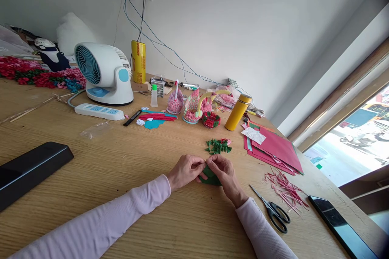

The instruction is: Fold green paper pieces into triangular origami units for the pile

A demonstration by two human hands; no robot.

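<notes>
My left hand (187, 170) and my right hand (224, 174) meet near the middle of the table, fingertips pinched together. Between them is green paper (214, 179), its lower part showing under the fingers; the pinched part is mostly hidden. Just beyond the hands lies a small pile of folded green paper triangles (218, 146), with a few pink ones at its right side. Scissors (273, 211) with black handles rest to the right of my right forearm, blades pointing away from me. Thin pink and red paper strips (285, 190) are heaped past them.
Red paper sheets (278, 149), a yellow flask (238, 112) and folded-paper swans (192, 107) stand farther back. A black utility knife (133, 118), power strip (99, 111) and white fan (106, 72) are left. A phone (337, 222) lies right; a black case (33, 168) lies left.
</notes>
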